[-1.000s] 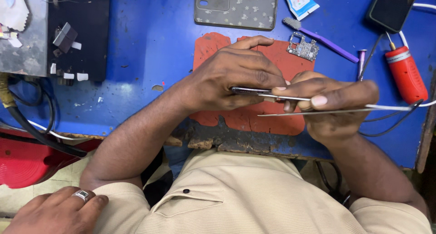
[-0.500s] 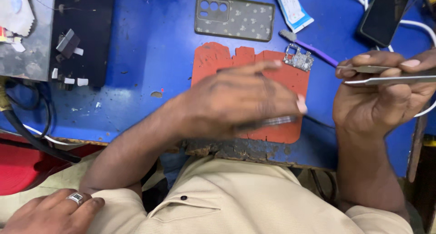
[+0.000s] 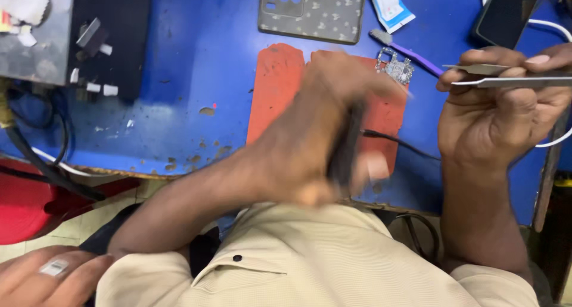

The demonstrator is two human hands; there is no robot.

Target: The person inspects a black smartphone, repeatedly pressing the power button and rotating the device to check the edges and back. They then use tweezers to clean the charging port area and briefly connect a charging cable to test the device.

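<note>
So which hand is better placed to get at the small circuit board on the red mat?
Probably the left hand: though blurred, it is over the red mat beside the circuit board, gripping a dark corded tool. The right hand holds tweezers off to the mat's right.

Blue table (image 3: 196, 74), red-orange mat (image 3: 275, 92), grey speckled phone cover (image 3: 322, 15)

The right hand (image 3: 506, 113) is raised over the right edge of the blue tabletop (image 3: 196, 74), fingers (image 3: 539, 59) pinching metal tweezers (image 3: 506, 74). The left hand (image 3: 322, 134), blurred, grips a dark, corded tool (image 3: 345, 146) above the orange mat (image 3: 277, 86). A small circuit board (image 3: 398, 65) lies at the mat's far corner, a phone case (image 3: 313, 12) by the far edge.
</note>
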